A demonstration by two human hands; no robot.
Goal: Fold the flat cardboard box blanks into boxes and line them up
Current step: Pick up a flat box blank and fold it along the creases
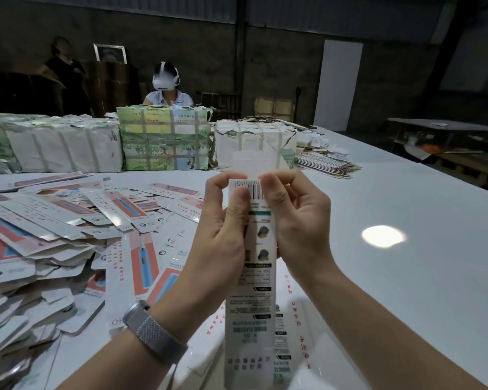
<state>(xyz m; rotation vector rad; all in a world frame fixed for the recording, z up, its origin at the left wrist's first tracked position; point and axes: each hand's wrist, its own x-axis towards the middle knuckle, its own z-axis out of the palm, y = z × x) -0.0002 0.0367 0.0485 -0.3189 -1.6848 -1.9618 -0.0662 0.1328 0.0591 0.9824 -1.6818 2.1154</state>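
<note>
A long narrow white box (251,313) with printed text and a barcode stands upright in front of me, above the white table (392,291). My left hand (226,229) grips its upper left side, thumb on the printed face. My right hand (296,220) grips the upper right side, fingers curled over the top edge by the barcode. A pale top flap (248,161) sticks up above my fingers. A heap of flat box blanks (68,226) with red and blue print lies to the left.
Strapped paper bundles (164,139) stand in a row along the far side of the table. A lower stack of flat blanks (324,163) lies at the right of them. A person wearing a headset (166,85) sits behind the bundles. More blanks lie under my forearms.
</note>
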